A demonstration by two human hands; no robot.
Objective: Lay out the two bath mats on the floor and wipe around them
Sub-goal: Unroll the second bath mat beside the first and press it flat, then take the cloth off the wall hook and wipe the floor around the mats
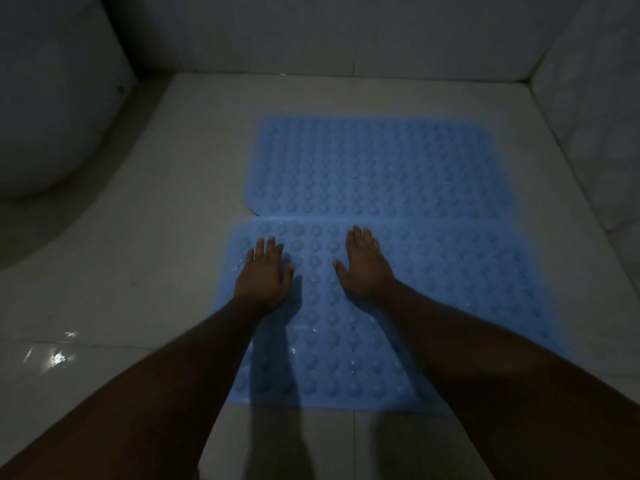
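Observation:
Two blue bath mats with rows of round bumps lie flat on the pale tiled floor, long edges touching. The far mat [377, 168] reaches toward the back wall. The near mat [450, 289] lies closer to me. My left hand [265, 275] presses palm down on the near mat's left part, fingers spread. My right hand [365, 265] rests flat on the same mat a little to the right, also with fingers apart. Neither hand holds anything. No cloth is in view.
A white rounded toilet base [45, 126] stands at the left. Tiled walls [311, 36] close off the back and right side. The floor [156, 237] shows wet glints at the lower left.

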